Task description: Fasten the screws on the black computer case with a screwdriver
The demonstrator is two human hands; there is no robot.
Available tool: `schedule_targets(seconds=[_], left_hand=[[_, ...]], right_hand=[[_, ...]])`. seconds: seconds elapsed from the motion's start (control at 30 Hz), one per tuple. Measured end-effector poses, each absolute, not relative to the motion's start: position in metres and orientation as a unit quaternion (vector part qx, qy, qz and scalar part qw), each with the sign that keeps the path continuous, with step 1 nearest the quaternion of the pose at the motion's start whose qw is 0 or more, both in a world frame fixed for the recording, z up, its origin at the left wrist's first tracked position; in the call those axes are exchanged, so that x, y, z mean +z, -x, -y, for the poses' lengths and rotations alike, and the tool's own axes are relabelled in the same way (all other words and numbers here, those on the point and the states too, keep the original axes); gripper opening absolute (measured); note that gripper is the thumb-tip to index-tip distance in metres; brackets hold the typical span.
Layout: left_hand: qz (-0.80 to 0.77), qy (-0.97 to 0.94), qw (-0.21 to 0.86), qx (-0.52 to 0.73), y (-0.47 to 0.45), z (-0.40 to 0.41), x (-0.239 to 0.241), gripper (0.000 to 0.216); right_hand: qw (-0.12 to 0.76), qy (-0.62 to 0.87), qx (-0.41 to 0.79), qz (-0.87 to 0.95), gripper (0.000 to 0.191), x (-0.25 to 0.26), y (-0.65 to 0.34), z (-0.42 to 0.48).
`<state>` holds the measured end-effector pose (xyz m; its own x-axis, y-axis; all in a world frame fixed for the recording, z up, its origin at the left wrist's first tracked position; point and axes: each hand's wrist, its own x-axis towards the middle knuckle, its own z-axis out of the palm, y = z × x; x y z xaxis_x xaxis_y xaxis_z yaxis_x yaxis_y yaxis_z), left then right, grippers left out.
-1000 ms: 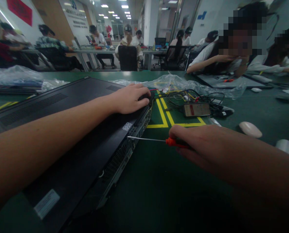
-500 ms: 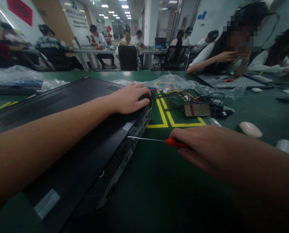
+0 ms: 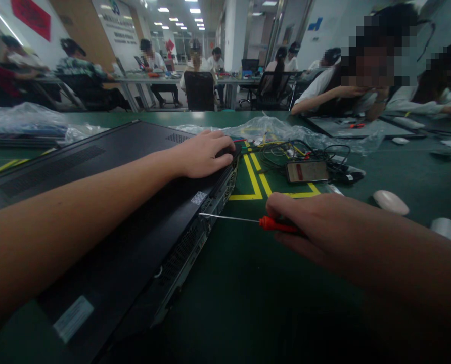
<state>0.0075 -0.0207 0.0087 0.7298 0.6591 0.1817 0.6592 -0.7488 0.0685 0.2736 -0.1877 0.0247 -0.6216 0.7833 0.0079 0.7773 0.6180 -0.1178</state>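
A black desktop computer case lies flat on the green table, its ported metal back panel facing right. My left hand rests on top near the far right corner, fingers spread and bent slightly at the edge. In my right hand is a screwdriver with a red handle, held level. Its thin shaft points left, and the tip meets the case's back edge below a small code sticker. My palm hides the rear of the handle.
Beyond the case lie tangled cables, a phone and clear plastic wrap. A pale computer mouse sits at right, near a white object. Yellow tape marks the table. Several people sit at tables farther back.
My right hand has turned slightly around the screwdriver handle, with the thumb side a little higher. The screwdriver tip, my left hand and the case stay in place.
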Motion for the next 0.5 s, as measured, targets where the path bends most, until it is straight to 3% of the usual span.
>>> schedule_targets(seconds=[0.5], left_hand=[[0.356, 0.93, -0.002, -0.097, -0.0074, 0.02, 0.0086, 0.052]], right_hand=[[0.041, 0.438, 0.065, 0.896, 0.015, 0.0224, -0.275, 0.1888]])
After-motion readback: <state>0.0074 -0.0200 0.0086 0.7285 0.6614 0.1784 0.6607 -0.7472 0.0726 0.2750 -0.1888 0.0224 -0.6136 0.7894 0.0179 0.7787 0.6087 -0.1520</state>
